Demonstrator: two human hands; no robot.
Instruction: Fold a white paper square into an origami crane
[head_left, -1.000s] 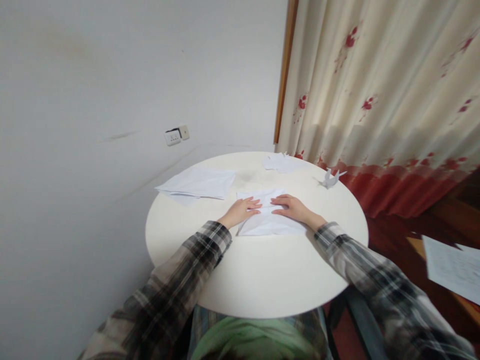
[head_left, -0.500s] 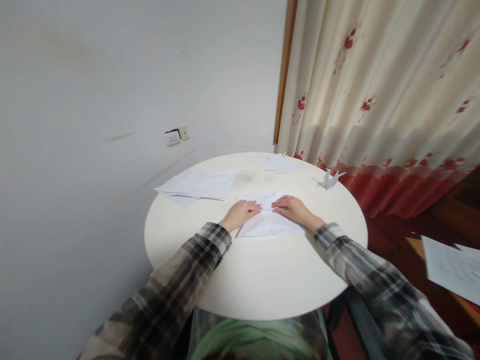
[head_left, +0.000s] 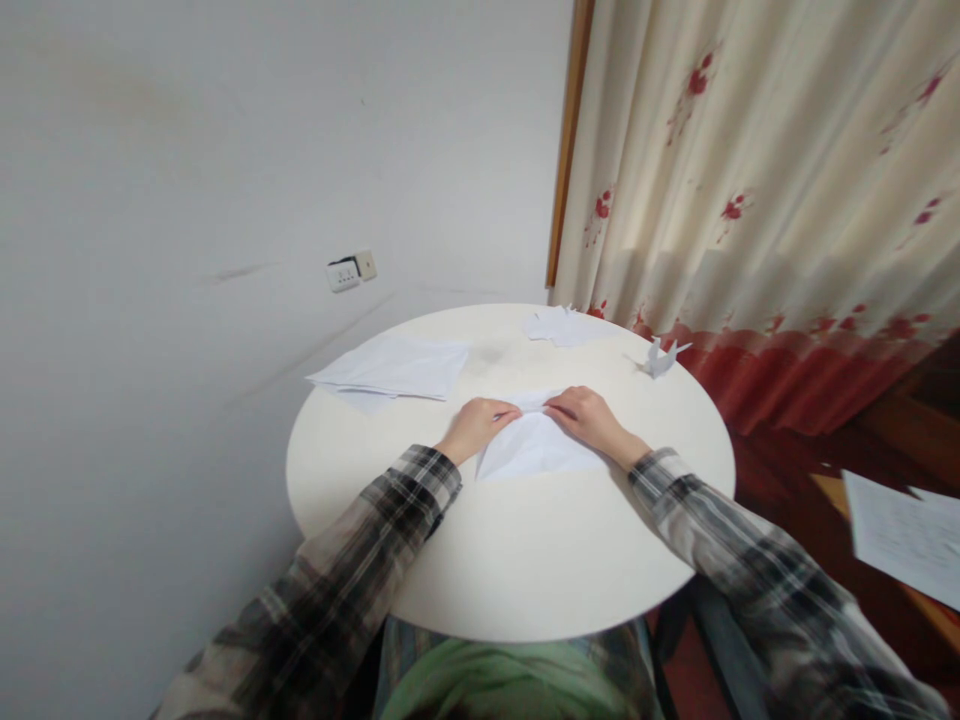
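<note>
A sheet of white paper (head_left: 540,450) lies on the round white table in front of me, with a crease or raised fold running across it between my hands. My left hand (head_left: 480,424) pinches the paper at the left of that fold, fingers closed. From the other side my right hand (head_left: 587,414) grips the same fold with thumb and fingers pressed together. The fingertips of both hands are a short gap apart. Parts of the sheet's far side are hidden behind the hands.
A stack of white paper (head_left: 397,368) lies at the table's (head_left: 525,560) left. Some paper pieces (head_left: 559,326) lie at the far edge, and a folded paper crane (head_left: 658,358) stands at the right. A wall socket (head_left: 343,275), a curtain (head_left: 750,200) and printed sheets (head_left: 900,530) surround the table.
Both hands have gone from lying fairly flat on the paper to pinching it. The paper's middle is now lifted into a ridge, and its near edge has shifted slightly.
</note>
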